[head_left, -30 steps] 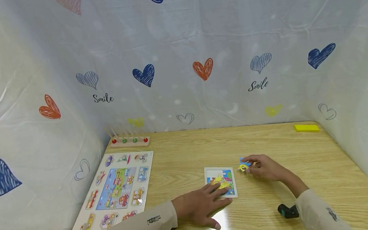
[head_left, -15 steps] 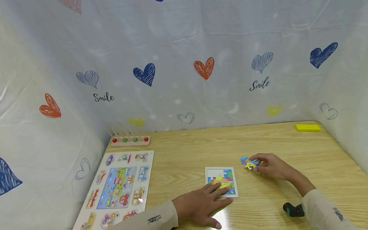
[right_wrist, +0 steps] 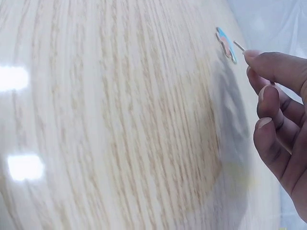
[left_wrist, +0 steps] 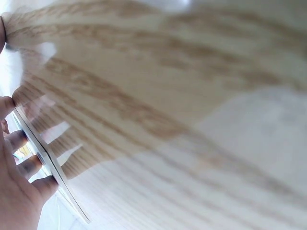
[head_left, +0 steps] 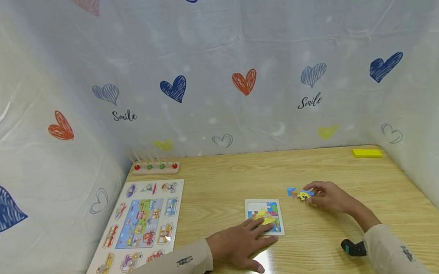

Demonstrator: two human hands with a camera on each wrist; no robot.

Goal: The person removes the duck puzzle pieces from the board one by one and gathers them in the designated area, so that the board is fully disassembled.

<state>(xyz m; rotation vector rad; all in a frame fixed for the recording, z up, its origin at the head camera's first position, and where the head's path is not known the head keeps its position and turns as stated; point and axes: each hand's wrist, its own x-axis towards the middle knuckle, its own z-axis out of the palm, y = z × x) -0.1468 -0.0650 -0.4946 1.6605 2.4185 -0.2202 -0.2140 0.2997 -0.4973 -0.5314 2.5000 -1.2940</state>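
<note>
My left hand (head_left: 241, 244) lies flat with spread fingers across the lower part of a small framed jigsaw puzzle (head_left: 279, 219). The puzzle's upper left shows bare white backing, while coloured pieces fill other parts. To the right of the frame, my right hand (head_left: 329, 197) pinches a yellow and blue jigsaw piece (head_left: 304, 195) between thumb and fingertips. In the right wrist view that piece (right_wrist: 239, 46) appears edge-on and thin. A blue and brown jigsaw piece (head_left: 291, 192) lies on the table just left of the pinched one. Left-hand fingers hide part of the puzzle picture.
A large knob puzzle board (head_left: 141, 224) covers the table's left side. Behind it stands a wooden peg rack (head_left: 155, 168) with red and green beads. A yellow block (head_left: 367, 153) sits at the back right. A black object (head_left: 353, 248) lies beside the right sleeve.
My right hand has moved a little to the right with the yellow and blue jigsaw piece. The blue and brown piece now shows separately on its left. My left hand has stayed put.
</note>
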